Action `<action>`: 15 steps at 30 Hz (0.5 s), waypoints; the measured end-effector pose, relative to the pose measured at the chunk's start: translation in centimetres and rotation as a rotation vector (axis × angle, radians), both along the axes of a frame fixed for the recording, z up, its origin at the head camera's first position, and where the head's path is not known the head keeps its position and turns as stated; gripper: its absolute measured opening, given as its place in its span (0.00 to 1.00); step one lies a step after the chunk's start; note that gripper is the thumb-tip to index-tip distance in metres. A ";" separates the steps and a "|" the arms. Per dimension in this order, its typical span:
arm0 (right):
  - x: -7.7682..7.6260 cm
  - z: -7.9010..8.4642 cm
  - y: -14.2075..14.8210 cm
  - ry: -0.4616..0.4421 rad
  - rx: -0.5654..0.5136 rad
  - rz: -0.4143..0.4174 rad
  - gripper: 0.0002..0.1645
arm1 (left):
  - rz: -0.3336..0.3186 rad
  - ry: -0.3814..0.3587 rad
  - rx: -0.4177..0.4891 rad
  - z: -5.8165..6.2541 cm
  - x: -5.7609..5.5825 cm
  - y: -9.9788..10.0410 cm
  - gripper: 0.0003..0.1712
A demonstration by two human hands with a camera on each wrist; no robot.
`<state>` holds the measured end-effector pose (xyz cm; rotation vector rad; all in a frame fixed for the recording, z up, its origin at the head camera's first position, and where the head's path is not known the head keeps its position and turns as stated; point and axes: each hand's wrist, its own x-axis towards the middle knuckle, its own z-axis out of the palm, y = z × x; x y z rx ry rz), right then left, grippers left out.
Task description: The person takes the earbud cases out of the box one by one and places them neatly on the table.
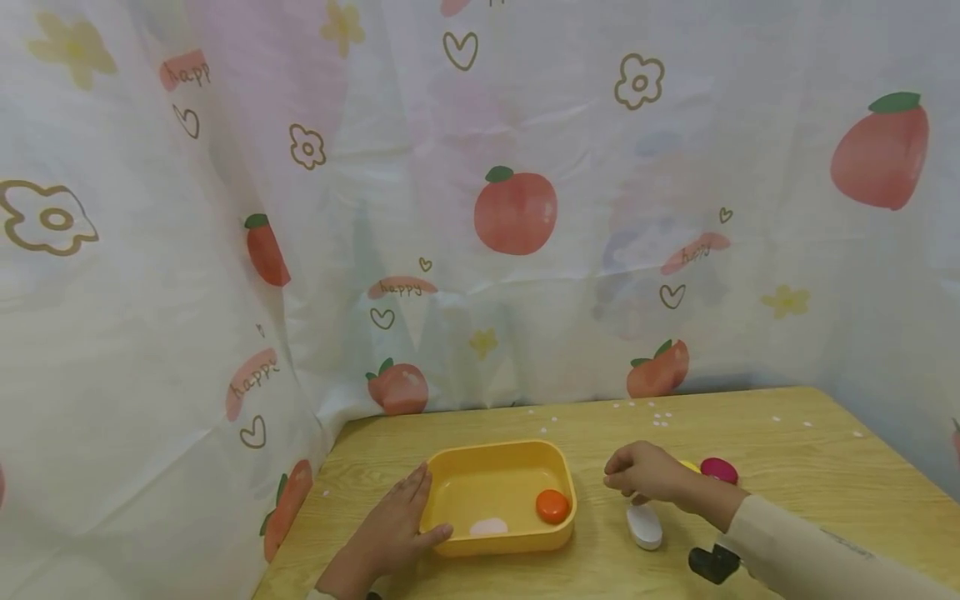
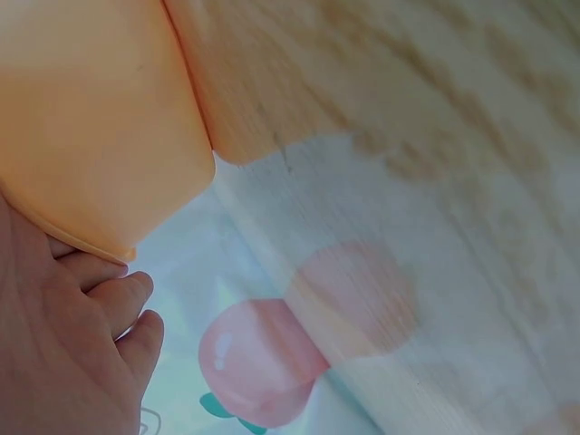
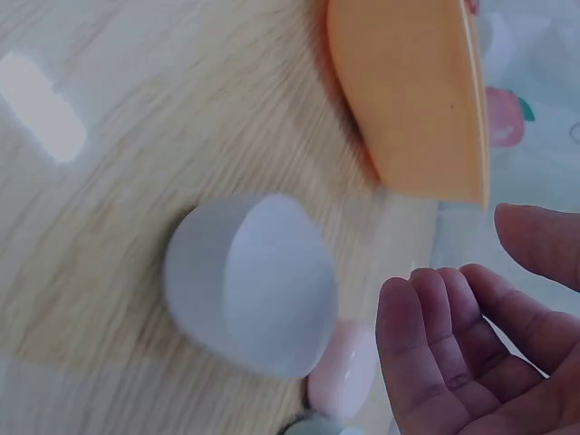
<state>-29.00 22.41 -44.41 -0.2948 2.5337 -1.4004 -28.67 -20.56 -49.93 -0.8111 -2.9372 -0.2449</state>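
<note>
A yellow rectangular bin sits on the table. My left hand lies against its left side, fingers fairly straight along the wall and thumb at the front corner; the left wrist view shows the fingers by the rim. Inside the bin are an orange round piece and a pale flat oval. Holding nothing, my right hand hovers right of the bin with loosely bent fingers. Just below it stands a white rounded piece. A magenta oval piece and a partly hidden yellow piece lie behind the right wrist.
The wood-grain table meets a printed curtain at its back and left. Small white specks dot the far part of the tabletop. A black object shows beside the right sleeve.
</note>
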 end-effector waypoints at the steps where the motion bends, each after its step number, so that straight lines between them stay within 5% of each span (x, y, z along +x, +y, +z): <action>1: -0.2 0.0 -0.4 0.007 0.001 0.010 0.12 | 0.001 0.001 0.000 0.0 0.0 0.0 0.56; 15: -2.1 0.2 -3.9 0.059 -0.053 0.115 0.11 | 0.002 0.008 -0.040 0.4 0.0 0.1 0.55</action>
